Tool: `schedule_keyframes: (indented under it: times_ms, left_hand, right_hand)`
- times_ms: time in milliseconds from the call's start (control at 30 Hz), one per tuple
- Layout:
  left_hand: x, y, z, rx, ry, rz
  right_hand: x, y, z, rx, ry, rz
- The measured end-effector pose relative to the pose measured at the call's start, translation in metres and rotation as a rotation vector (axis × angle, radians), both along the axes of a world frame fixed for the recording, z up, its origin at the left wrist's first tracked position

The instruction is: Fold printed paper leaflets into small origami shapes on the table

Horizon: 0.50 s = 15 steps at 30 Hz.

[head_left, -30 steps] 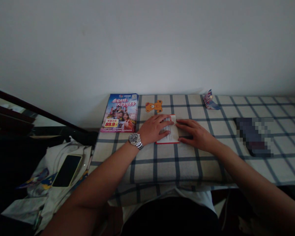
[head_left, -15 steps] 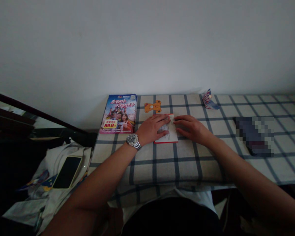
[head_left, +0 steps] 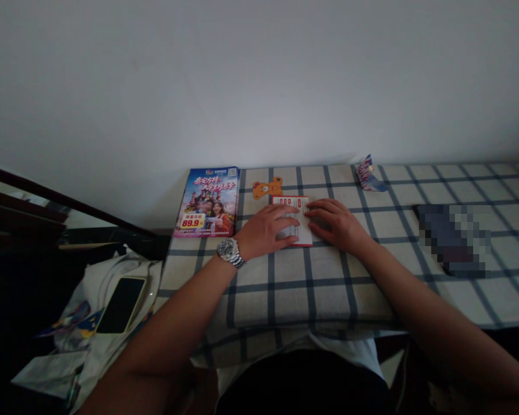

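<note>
A small white printed card or folded leaflet with red edges [head_left: 303,235] lies flat on the checked tablecloth [head_left: 328,297]. My left hand [head_left: 270,229], with a metal watch [head_left: 229,251] on its wrist, rests over the card's left part, fingers stretched out and spread. At the card's right edge is my right hand [head_left: 335,223], its fingers extended and apart, fingertips touching or nearly touching the paper. Just beyond the card sits a flat orange bear figure [head_left: 267,188]. Part of the card's print is hidden under my left fingers.
A stack of colourful flyers [head_left: 207,202] lies at the table's left end. Crumpled printed paper [head_left: 369,174] stands near the wall [head_left: 259,80]. A dark, blurred-out flat object [head_left: 452,239] is on the right. Below left, a phone [head_left: 121,305] rests on a white bag [head_left: 86,369].
My left hand has slid slightly down and left on the card, uncovering large red print along its top. The card sits a little farther up in view; my right hand stays at its edge.
</note>
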State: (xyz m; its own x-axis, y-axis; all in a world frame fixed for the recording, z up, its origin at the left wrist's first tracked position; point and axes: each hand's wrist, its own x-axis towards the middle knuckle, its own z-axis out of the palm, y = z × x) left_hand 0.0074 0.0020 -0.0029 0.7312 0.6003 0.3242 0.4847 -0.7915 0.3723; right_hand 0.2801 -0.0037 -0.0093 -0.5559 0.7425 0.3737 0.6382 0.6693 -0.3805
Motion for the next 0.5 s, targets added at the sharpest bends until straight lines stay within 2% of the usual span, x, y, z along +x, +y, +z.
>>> schedule_keyframes:
  times_ms: [167,500]
  left_hand:
    - [-0.0037,-0.0024,0.0035,-0.024,0.039,-0.072]
    - [-0.0024,-0.0044,0.0052,-0.021,0.065,-0.058]
  right_hand:
    - [0.0017,0.0014,-0.0049,0.021,0.025,0.008]
    - [0.0021,0.0018,-0.0068,0.027,0.066,0.038]
